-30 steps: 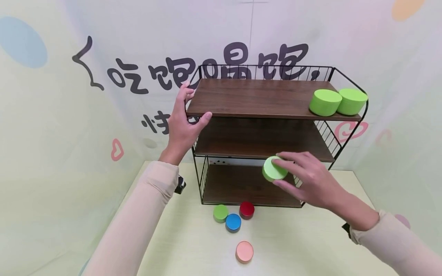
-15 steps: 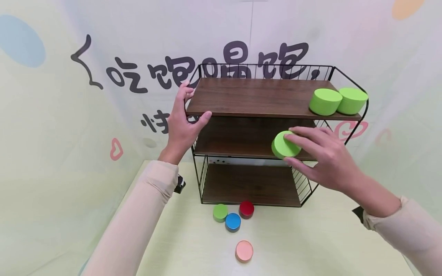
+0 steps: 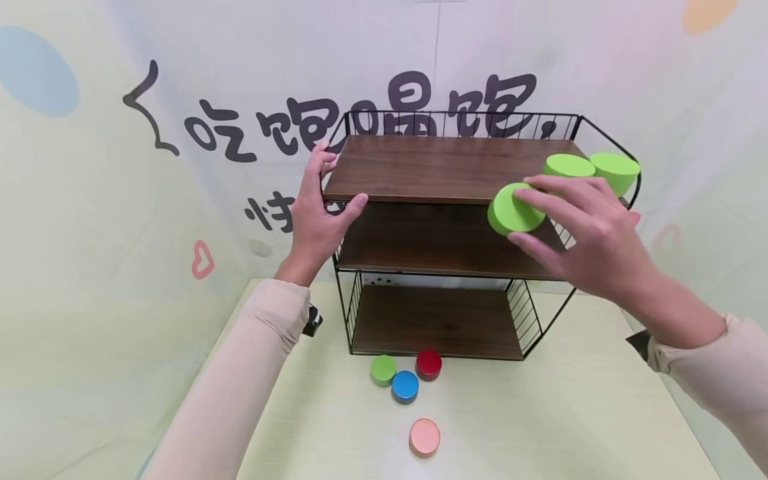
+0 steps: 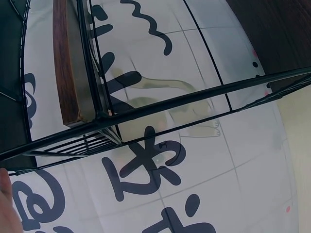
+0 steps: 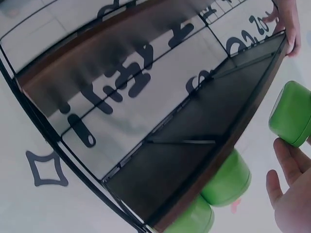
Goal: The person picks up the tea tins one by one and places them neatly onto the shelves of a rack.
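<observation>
My right hand (image 3: 594,230) pinches a round light-green tin (image 3: 517,208) between thumb and fingers, tilted, in front of the top shelf's front edge. The right wrist view shows the same green tin (image 5: 291,114) apart from the shelf edge. Two more light-green tins (image 3: 569,165) stand side by side at the right end of the top shelf (image 3: 444,167), partly hidden behind my right hand. My left hand (image 3: 318,213) grips the left front corner of that shelf, thumb on the front edge. Only a bit of the left hand (image 4: 7,204) enters the left wrist view.
The three-tier rack has a black wire frame (image 3: 345,313), a middle shelf (image 3: 444,243) and a bottom shelf (image 3: 438,320). On the table before it sit a darker green tin (image 3: 383,370), a blue tin (image 3: 405,387), a red tin (image 3: 429,365) and a pink tin (image 3: 425,437).
My right hand has lifted the green tin from in front of the bottom shelf up and rightward to the top shelf's edge. The left hand has kept its place.
</observation>
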Tool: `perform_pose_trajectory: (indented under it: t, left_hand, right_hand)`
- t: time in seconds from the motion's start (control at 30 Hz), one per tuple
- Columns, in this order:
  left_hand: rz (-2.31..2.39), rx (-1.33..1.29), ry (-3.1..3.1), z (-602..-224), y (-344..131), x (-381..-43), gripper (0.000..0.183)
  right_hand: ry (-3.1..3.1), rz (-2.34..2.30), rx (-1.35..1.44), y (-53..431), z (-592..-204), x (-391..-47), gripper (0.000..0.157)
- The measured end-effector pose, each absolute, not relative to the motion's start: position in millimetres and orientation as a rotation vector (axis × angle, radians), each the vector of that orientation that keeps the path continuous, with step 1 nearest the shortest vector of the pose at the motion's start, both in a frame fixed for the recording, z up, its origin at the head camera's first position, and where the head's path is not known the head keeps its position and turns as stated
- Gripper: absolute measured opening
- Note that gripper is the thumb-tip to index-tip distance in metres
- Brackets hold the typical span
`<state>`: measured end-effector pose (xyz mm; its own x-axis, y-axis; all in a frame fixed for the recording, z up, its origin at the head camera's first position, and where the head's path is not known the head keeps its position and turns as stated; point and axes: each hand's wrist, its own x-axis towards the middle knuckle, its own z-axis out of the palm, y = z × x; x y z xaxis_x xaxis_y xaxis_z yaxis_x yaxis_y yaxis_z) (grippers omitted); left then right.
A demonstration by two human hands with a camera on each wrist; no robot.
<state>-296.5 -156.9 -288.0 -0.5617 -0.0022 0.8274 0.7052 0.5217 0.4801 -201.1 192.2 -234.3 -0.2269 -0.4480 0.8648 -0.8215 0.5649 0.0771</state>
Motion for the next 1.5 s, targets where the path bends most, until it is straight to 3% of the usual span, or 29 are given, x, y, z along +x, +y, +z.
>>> perform_pose_trajectory:
  t: [0.5, 1.0, 1.2, 1.5]
  left_hand:
    - [-1.087, -0.58, -1.932, -289.3, -157.5, -297.2, 0.065]
    - [-1.094, -0.577, -1.939, -289.3, -158.7, -297.6, 0.065]
    - [-1.091, -0.578, -1.94, -289.5, -158.1, -297.6, 0.065]
    - [-1.093, -0.576, -1.936, -289.4, -157.7, -297.6, 0.064]
  right_hand:
    - [-1.91, 0.481, 0.959, 200.1, -213.5, -221.3, 0.049]
    - [-2.026, 0.407, 0.915, 204.4, -214.8, -233.0, 0.062]
    - [-2.032, 0.463, 0.891, 204.3, -216.1, -237.3, 0.049]
    - [-2.083, 0.492, 0.851, 204.1, -218.2, -241.6, 0.049]
